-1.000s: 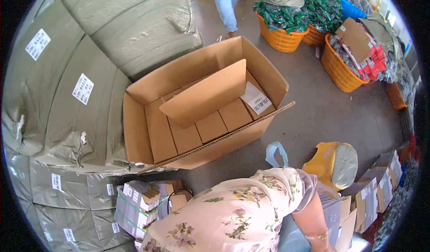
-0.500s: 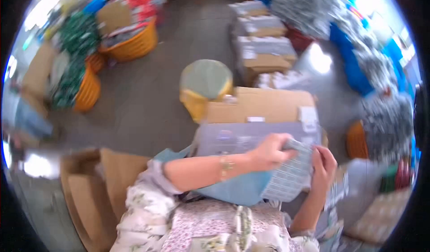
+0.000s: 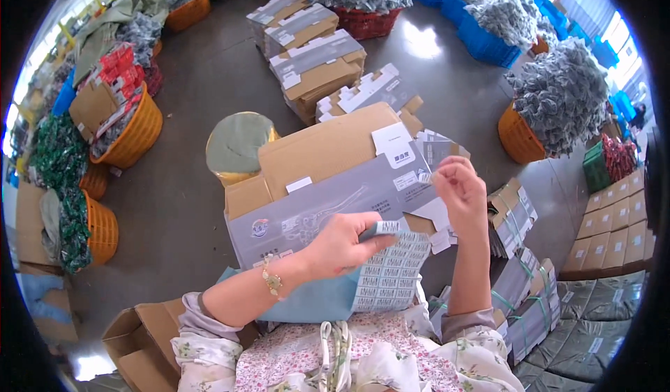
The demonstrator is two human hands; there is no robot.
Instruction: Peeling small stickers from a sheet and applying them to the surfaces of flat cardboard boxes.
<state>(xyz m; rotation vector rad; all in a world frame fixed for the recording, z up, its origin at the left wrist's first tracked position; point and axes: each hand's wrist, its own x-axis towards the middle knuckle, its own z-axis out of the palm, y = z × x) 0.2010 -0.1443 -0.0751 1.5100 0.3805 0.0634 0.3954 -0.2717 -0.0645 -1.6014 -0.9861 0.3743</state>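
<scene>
My left hand (image 3: 345, 242) grips a folded sheet of small white printed labels (image 3: 391, 277), which hangs down in front of my apron. My right hand (image 3: 460, 190) is raised above the box's right edge, thumb and fingers pinched on a small white label (image 3: 424, 178). Under both hands lies a flattened cardboard box (image 3: 314, 214), grey with line drawings on one panel and plain brown on the far flap. A white sticker (image 3: 396, 146) sits at its far right corner. Light blue material (image 3: 307, 301) shows beneath my left forearm.
Beyond the box stands a round stool-like drum (image 3: 241, 144) with a yellow side. Stacks of flattened boxes (image 3: 317, 61) line the floor ahead. An open brown carton (image 3: 143, 340) is at my left; strapped box bundles (image 3: 520, 298) lie at my right. Orange baskets (image 3: 132, 134) hold packaged goods.
My right hand has moved away from the label sheet and up, now with a small label in its fingers. My left hand still holds the sheet. The view has swung to the right.
</scene>
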